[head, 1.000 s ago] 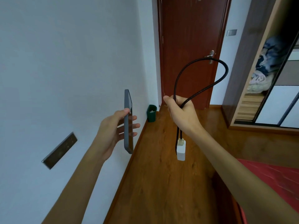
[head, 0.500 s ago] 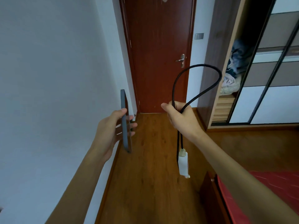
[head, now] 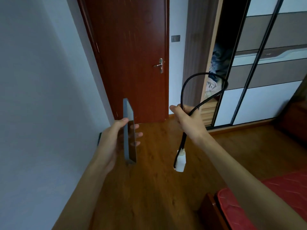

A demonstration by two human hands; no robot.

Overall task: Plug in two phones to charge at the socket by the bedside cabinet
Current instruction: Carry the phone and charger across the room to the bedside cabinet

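- Left hand [head: 114, 140]: you grasp the phone [head: 128, 130] upright, its thin edge turned toward the camera. Your thumb lies on the near edge and your fingertips [head: 138, 134] curl round the far side. The grip sits on the phone's middle, so the top end stands well above the thumb and the bottom end juts below the palm.
- Right hand [head: 187, 120]: your fist is clenched round the black cable [head: 183, 140]. A loop of cable arches above and to the right of the fist. Below it the strands hang straight down to the white charger [head: 180, 163], which dangles under your wrist and touches nothing else.
- Phone and charger: held side by side in the air, apart, above the wooden floor [head: 149, 188].
- Surroundings: a pale wall [head: 41, 80] on your left, a closed red-brown door [head: 132, 55] ahead, a wardrobe [head: 265, 63] with its sliding panel partly open on clothes, and a red bed [head: 274, 196] at lower right.
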